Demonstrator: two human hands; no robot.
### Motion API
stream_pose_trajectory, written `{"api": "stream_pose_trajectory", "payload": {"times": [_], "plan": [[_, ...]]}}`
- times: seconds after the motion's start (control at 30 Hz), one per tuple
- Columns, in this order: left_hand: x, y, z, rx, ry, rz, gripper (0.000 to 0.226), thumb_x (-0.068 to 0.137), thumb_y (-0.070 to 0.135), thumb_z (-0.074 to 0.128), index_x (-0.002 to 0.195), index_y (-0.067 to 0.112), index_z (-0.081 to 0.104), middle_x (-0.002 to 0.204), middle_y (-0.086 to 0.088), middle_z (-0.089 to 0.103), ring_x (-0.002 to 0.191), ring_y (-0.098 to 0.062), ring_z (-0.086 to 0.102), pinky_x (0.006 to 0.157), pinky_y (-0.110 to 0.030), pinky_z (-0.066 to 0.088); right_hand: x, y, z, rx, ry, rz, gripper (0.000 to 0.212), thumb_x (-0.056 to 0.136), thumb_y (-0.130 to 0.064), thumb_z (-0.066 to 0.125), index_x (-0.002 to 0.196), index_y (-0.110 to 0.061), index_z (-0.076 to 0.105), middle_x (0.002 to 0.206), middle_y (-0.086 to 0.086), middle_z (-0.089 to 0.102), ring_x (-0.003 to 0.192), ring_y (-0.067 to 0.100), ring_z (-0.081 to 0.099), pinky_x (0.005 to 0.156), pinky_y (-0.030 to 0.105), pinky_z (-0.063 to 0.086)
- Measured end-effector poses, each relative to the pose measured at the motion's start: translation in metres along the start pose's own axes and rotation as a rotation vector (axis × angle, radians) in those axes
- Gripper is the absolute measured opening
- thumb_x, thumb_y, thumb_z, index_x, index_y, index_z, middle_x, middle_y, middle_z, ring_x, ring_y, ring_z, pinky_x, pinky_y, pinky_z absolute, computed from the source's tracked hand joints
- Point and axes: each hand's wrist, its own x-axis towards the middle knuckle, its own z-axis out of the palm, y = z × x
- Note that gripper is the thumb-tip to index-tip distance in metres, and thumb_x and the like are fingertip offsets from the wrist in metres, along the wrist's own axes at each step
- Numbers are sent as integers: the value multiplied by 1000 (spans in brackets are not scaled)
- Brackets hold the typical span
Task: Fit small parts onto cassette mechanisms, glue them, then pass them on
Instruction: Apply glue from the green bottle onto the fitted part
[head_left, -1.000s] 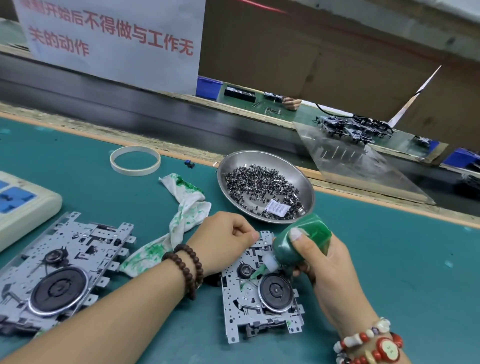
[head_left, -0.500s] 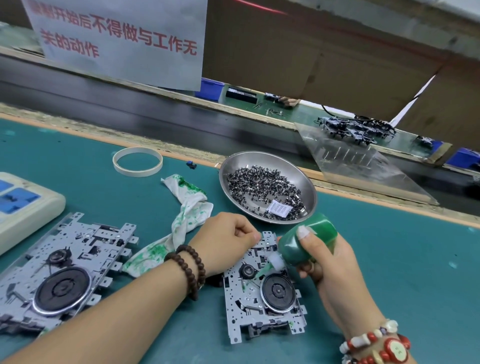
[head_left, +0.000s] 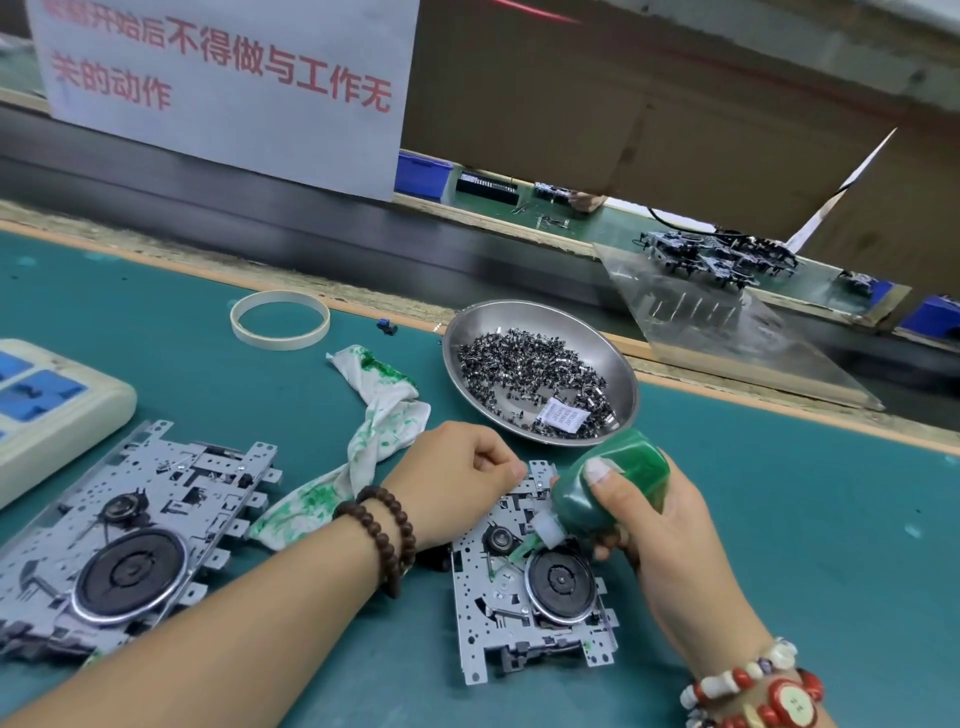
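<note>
Squeezing the green glue bottle (head_left: 613, 488) in my right hand (head_left: 660, 540), fingers wrapped round its body, I point its white nozzle down onto the cassette mechanism (head_left: 530, 587) lying near the front edge of the desk (head_left: 779, 519). My left hand (head_left: 457, 478) rests curled on that mechanism's far corner, fingertips pressed together; whether they pinch a small part I cannot tell. A second cassette mechanism (head_left: 124, 540) lies at the desk's left side, close to the front edge. Between the two sprawls a white rag (head_left: 374, 436) stained green. Behind it, toward the far edge, sits a pale tape ring (head_left: 280, 319), and a steel dish (head_left: 540, 371) heaped with small dark parts (head_left: 524, 369) and a white packet. A cream socket strip (head_left: 47, 405) lies against the left edge. Beyond the desk's far edge runs a dark conveyor (head_left: 260, 208), with a white sign (head_left: 223, 78) in red characters hanging above it, brown cardboard (head_left: 675, 114) and another bench behind.
</note>
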Motion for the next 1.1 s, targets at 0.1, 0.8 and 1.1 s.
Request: {"api": "stream_pose_trajectory", "payload": {"times": [0.1, 0.8, 1.1], "plan": [[0, 0, 1, -5, -4, 9, 16, 86, 33, 61, 71, 26, 64, 61, 12, 57, 49, 3, 47, 54, -13, 39, 0, -1, 0, 36, 16, -8, 21, 72, -30, 63, 83, -12, 59, 78, 16, 67, 59, 17, 57, 42, 18, 42], [-12, 3, 0, -234, 144, 111, 10, 83, 12, 66, 75, 18, 63, 60, 7, 61, 58, -1, 56, 58, -10, 45, -1, -13, -30, 91, -32, 64, 38, 65, -23, 78, 100, -17, 67, 101, -4, 71, 88, 2, 62, 77, 18, 46], [-17, 13, -8, -269, 148, 60, 7, 82, 6, 66, 78, 11, 63, 59, -3, 66, 58, -8, 57, 56, -7, 41, -3, -7, -39, -457, -65, 217, 46, 74, -28, 75, 98, -44, 39, 117, -11, 49, 103, -1, 51, 80, 9, 38]]}}
